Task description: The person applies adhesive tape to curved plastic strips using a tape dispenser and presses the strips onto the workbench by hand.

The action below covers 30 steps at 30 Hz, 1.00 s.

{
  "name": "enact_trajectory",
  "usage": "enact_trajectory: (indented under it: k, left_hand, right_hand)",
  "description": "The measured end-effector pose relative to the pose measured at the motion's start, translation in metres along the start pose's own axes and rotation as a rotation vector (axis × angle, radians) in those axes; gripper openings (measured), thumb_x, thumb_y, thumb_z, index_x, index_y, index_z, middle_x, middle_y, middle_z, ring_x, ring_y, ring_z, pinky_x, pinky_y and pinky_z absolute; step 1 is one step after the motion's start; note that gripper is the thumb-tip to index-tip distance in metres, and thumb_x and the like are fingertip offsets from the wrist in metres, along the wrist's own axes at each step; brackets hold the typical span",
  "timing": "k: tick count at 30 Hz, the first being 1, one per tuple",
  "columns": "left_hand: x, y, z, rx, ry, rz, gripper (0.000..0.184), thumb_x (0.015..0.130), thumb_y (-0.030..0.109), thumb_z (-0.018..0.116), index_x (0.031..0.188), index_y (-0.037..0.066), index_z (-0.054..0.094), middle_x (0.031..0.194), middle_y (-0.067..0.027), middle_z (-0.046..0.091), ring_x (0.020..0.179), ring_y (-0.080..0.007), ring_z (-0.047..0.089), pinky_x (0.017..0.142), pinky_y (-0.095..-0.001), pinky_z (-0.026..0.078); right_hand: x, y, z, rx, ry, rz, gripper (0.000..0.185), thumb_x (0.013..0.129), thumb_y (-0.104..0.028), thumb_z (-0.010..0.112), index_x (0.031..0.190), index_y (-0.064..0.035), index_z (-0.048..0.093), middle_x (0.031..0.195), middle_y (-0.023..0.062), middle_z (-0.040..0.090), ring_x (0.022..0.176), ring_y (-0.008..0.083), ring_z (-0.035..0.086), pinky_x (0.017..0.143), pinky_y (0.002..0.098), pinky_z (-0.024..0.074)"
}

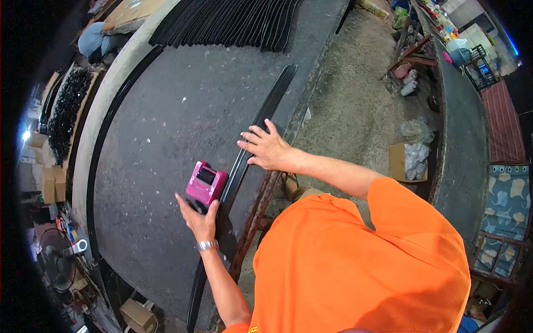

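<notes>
A long black strip [240,165] lies along the near edge of the dark table. My right hand [267,149] rests on its upper part with the fingers spread. Lower down, my left hand [199,219], with a metal watch at the wrist, is at the bottom end of a pink device [206,183] with a black window, its thumb and fingers around that end. The device stands beside the strip, on its left side. The underside of the device is hidden.
Many black strips [227,22] lie side by side at the table's far end. Another long strip [105,125] runs along the left edge. A person [93,40] bends at the upper left. An open carton [397,162] with plastic bags stands on the floor at right.
</notes>
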<state>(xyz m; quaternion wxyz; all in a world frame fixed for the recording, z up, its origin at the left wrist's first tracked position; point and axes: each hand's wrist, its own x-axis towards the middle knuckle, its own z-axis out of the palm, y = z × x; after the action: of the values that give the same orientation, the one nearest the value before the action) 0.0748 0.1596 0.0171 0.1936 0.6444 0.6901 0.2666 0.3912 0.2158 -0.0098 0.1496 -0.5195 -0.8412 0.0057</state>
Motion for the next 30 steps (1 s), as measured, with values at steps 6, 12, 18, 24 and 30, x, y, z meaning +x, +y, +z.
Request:
enact_trajectory:
  k: [6, 12, 18, 24, 30]
  left_hand:
    - [-0.08, -0.003, 0.006, 0.166, -0.018, 0.013, 0.051, 0.081, 0.029, 0.078, 0.127, 0.01, 0.065, 0.127, -0.0131, 0.057, 0.12, -0.0347, 0.051, 0.102, -0.0486, 0.039]
    - [-0.088, 0.015, 0.022, 0.302, 0.03, -0.053, 0.047, 0.083, 0.025, 0.077, 0.127, 0.012, 0.066, 0.12, -0.0078, 0.06, 0.116, -0.0292, 0.053, 0.101, -0.0459, 0.037]
    - [-0.059, 0.019, 0.015, -0.018, 0.111, -0.187, 0.089, 0.075, 0.03, 0.084, 0.148, 0.004, 0.041, 0.142, -0.0205, 0.046, 0.132, -0.0356, 0.046, 0.11, -0.0459, 0.036]
    - [-0.003, 0.014, 0.01, 0.081, -0.017, -0.131, 0.124, 0.062, 0.033, 0.09, 0.158, 0.007, 0.015, 0.155, -0.0231, 0.032, 0.142, -0.038, 0.036, 0.115, -0.0492, 0.03]
    - [0.022, 0.03, 0.022, 0.061, 0.091, 0.036, 0.115, 0.059, 0.034, 0.086, 0.153, 0.003, 0.027, 0.138, -0.0254, 0.051, 0.127, -0.0431, 0.05, 0.106, -0.05, 0.042]
  right_hand:
    - [0.005, 0.072, -0.014, 0.018, -0.02, -0.048, 0.059, 0.09, -0.05, 0.062, 0.139, -0.0188, 0.055, 0.143, 0.0033, 0.051, 0.137, 0.0253, 0.04, 0.11, 0.0667, 0.0254]
    - [0.002, 0.099, -0.017, 0.042, -0.013, -0.145, 0.056, 0.087, -0.041, 0.069, 0.137, -0.0207, 0.055, 0.136, 0.0021, 0.051, 0.131, 0.0245, 0.043, 0.107, 0.0668, 0.0291]
    - [0.004, 0.098, -0.021, 0.042, -0.059, -0.147, 0.056, 0.087, -0.038, 0.07, 0.137, -0.0203, 0.054, 0.137, 0.0021, 0.052, 0.132, 0.0244, 0.043, 0.109, 0.0648, 0.0283]
    - [0.003, 0.091, -0.018, -0.016, -0.085, -0.158, 0.057, 0.087, -0.037, 0.068, 0.14, -0.0207, 0.052, 0.14, 0.0025, 0.05, 0.134, 0.0255, 0.042, 0.108, 0.0631, 0.03]
    - [0.005, 0.078, -0.034, -0.168, -0.212, -0.097, 0.06, 0.089, -0.041, 0.065, 0.142, -0.0178, 0.047, 0.144, 0.0068, 0.047, 0.137, 0.0314, 0.039, 0.105, 0.0657, 0.0337]
